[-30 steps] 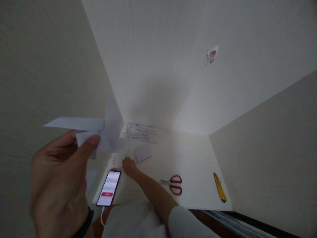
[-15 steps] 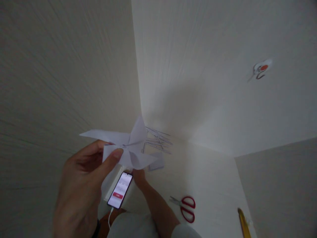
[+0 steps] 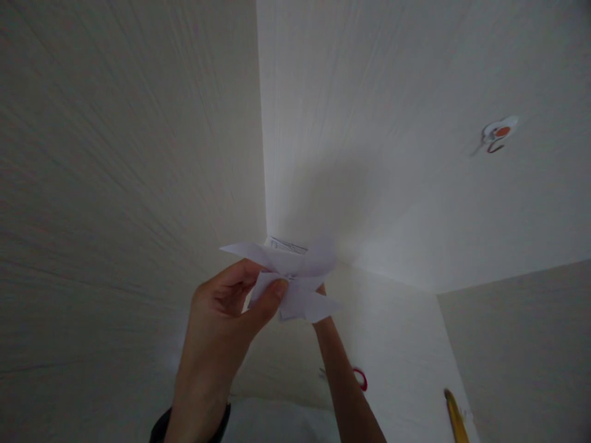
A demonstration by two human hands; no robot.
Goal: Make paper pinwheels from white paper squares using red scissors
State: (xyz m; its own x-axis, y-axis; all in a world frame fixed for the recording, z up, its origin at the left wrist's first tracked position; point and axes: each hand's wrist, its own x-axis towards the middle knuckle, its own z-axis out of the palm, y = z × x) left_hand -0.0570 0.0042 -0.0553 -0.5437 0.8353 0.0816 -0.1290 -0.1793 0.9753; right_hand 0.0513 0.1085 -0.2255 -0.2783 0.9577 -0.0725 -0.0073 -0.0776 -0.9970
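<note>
A white paper pinwheel (image 3: 305,280) with pointed, curled blades is pinched near its centre between the thumb and fingers of my left hand (image 3: 231,314). My right hand (image 3: 325,325) is behind the pinwheel, and the paper covers most of it. Only a fingertip and the wrist show, so whether it holds anything cannot be seen. Past the pinwheel, in the corner, lie several thin sticks (image 3: 289,246), partly covered by the paper. A pair of red-handled scissors (image 3: 361,379) is mostly hidden behind my right forearm.
Pale walls meet in a corner ahead of me. A small hook with an orange dot (image 3: 502,131) is fixed to the right wall. A long yellow object (image 3: 455,415), its kind unclear, lies at the lower right.
My left hand has moved right with the pinwheel. My right hand has come up from low down to behind the pinwheel. The phone is out of sight, and my right forearm now partly covers the scissors.
</note>
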